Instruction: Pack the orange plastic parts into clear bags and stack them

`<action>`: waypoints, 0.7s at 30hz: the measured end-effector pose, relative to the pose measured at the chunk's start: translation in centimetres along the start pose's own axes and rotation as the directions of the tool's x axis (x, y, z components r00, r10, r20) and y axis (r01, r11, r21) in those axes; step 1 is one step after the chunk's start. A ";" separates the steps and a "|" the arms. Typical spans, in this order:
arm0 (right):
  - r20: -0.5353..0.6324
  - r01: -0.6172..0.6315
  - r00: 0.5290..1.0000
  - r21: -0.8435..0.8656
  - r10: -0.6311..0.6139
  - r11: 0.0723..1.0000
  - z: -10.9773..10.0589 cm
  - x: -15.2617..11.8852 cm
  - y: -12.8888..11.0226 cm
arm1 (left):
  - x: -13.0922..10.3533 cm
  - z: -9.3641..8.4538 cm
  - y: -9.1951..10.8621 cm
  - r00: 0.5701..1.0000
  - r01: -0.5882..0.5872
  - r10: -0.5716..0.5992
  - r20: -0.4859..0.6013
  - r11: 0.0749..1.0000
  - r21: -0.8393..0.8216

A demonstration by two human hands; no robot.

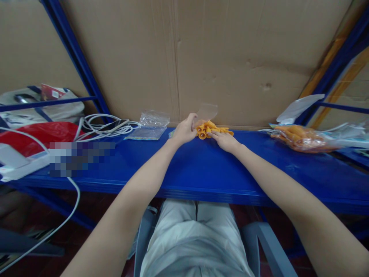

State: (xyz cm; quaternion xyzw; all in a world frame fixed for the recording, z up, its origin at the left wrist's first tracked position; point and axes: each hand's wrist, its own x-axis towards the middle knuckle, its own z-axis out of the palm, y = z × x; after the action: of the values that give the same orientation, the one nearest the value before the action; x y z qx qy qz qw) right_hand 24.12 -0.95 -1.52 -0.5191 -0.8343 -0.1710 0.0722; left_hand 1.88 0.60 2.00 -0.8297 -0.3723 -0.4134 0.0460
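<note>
Several orange cone-shaped pieces with hollow round ends (pixel 204 132) lie in a small heap at the back of the blue shelf. My left hand (pixel 184 130) is closed on a clear plastic bag (pixel 208 111), whose film stands up behind the heap. From the right, my right hand (pixel 226 141) reaches into the pieces with its fingers stretched out and touching them. Its fingertips are partly lost among the orange shapes.
Left of the heap lies another clear plastic bag (pixel 150 127), beside coiled white cables (pixel 99 125) and a red bag (pixel 43 134). A clear bag of orange pieces (pixel 300 138) rests at the right. Cardboard (pixel 219 57) closes off the back, between blue posts (pixel 75 57).
</note>
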 end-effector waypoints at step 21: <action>0.058 0.004 0.998 -0.040 -0.002 0.999 -1.1 -0.4 -0.6 | -0.3 -0.8 0.0 0.832 0.414 -0.519 0.196 0.816 0.404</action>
State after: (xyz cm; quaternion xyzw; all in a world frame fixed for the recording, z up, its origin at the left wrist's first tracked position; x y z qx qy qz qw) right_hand 23.76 -1.96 -0.70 -0.5239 -0.8332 -0.1727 0.0371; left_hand 1.25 0.11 2.24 -0.7424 -0.6351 -0.2109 0.0302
